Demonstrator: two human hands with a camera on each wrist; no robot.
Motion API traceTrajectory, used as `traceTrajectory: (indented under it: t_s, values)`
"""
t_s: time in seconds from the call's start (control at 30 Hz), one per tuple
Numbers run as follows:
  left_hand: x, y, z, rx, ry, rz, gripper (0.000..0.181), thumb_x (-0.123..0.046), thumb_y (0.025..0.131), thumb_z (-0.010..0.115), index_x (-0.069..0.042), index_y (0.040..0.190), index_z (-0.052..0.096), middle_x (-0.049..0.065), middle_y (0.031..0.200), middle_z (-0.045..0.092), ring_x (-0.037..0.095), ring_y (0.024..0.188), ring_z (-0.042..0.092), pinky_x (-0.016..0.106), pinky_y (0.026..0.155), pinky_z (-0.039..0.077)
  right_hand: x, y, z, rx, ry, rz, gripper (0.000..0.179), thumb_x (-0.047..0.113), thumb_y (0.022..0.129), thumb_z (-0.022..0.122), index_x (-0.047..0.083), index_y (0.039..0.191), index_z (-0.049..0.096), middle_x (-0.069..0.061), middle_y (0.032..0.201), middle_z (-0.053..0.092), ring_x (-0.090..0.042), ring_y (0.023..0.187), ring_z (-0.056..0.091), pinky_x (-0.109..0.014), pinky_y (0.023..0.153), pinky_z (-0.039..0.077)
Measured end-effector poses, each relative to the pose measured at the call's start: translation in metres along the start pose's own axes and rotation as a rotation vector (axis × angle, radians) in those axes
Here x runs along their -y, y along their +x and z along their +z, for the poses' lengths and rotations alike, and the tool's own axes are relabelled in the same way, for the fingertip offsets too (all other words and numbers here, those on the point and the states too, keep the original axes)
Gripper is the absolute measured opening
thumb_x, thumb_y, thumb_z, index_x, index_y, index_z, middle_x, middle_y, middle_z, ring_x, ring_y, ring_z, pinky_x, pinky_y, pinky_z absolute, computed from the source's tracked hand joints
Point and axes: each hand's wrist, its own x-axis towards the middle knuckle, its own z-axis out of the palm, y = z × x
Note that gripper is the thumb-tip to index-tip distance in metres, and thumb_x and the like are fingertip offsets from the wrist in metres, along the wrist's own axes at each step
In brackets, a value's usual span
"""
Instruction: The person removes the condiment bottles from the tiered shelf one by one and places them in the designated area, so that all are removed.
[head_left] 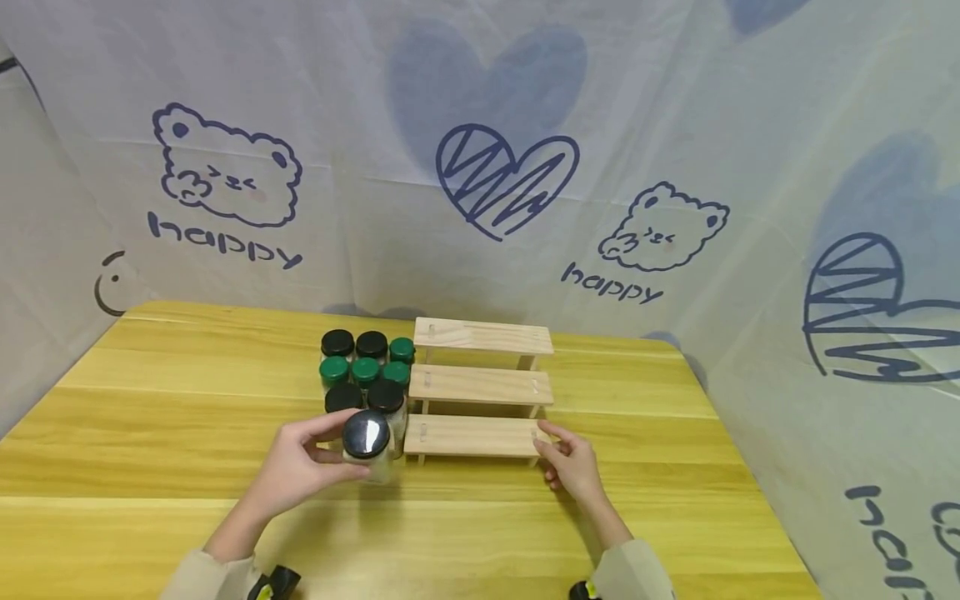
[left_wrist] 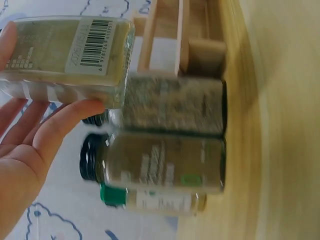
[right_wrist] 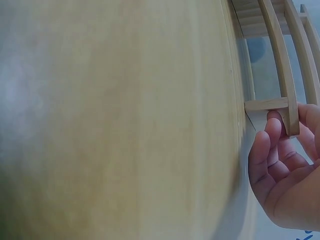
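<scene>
My left hand [head_left: 285, 471] grips a glass spice jar [head_left: 367, 435] with a shiny black lid, held upright above the table in front of the grouped jars. In the left wrist view, a barcode label shows on this spice jar [left_wrist: 65, 50], which is filled with something pale greenish. My right hand [head_left: 576, 468] pinches the right end of the lowest step of a three-tier wooden rack [head_left: 480, 437]. Seen from the right wrist, curled fingers [right_wrist: 260, 150] lie under the end of the rack's board [right_wrist: 282, 65].
Left of the rack, spice jars stand packed in rows, some with black lids [head_left: 338, 342] and some with green lids [head_left: 365, 369]. They sit close against the rack's left side. Behind the wooden table [head_left: 187, 417] hangs a pale printed cloth [head_left: 360, 167].
</scene>
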Motion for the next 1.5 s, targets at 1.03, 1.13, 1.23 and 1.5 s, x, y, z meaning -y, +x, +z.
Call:
traceTrajectory:
  t_s: [1.03, 1.13, 1.23, 1.5]
  values:
    - [0.032, -0.021, -0.077, -0.029, -0.081, -0.017, 0.057, 0.023, 0.061, 0.066, 0.000, 0.113, 0.060, -0.001, 0.096, 0.066, 0.011, 0.083, 0.063, 0.024, 0.064, 0.052, -0.021, 0.010, 0.000, -0.020, 0.020, 0.020, 0.038, 0.012, 0.084, 0.063, 0.001, 0.120, 0.055, -0.010, 0.059, 0.055, -0.011, 0.038, 0.044, -0.021, 0.033, 0.041]
    - [0.032, -0.020, -0.081, -0.064, 0.030, -0.123, 0.056, 0.016, 0.063, 0.070, -0.008, 0.112, 0.062, -0.007, 0.094, 0.066, 0.007, 0.083, 0.062, 0.019, 0.067, 0.050, -0.019, 0.009, -0.001, -0.009, 0.032, 0.023, 0.039, 0.011, 0.084, 0.063, 0.000, 0.121, 0.054, -0.011, 0.058, 0.055, -0.010, 0.038, 0.044, -0.021, 0.033, 0.041]
    - [0.033, -0.019, -0.085, -0.078, 0.090, -0.228, 0.053, 0.010, 0.065, 0.073, -0.012, 0.112, 0.062, -0.012, 0.095, 0.065, 0.004, 0.086, 0.060, 0.017, 0.070, 0.048, -0.012, 0.006, -0.001, 0.003, 0.038, 0.023, 0.038, 0.007, 0.085, 0.061, -0.003, 0.121, 0.053, -0.013, 0.059, 0.055, -0.011, 0.038, 0.044, -0.022, 0.034, 0.041]
    - [0.038, -0.009, -0.090, -0.085, 0.220, -0.378, 0.061, -0.005, 0.068, 0.077, 0.011, 0.120, 0.048, -0.010, 0.103, 0.061, -0.002, 0.088, 0.056, 0.014, 0.074, 0.045, 0.011, -0.008, 0.002, -0.001, 0.025, -0.007, 0.036, 0.003, 0.086, 0.058, -0.009, 0.119, 0.051, -0.017, 0.060, 0.055, -0.011, 0.039, 0.044, -0.020, 0.035, 0.041]
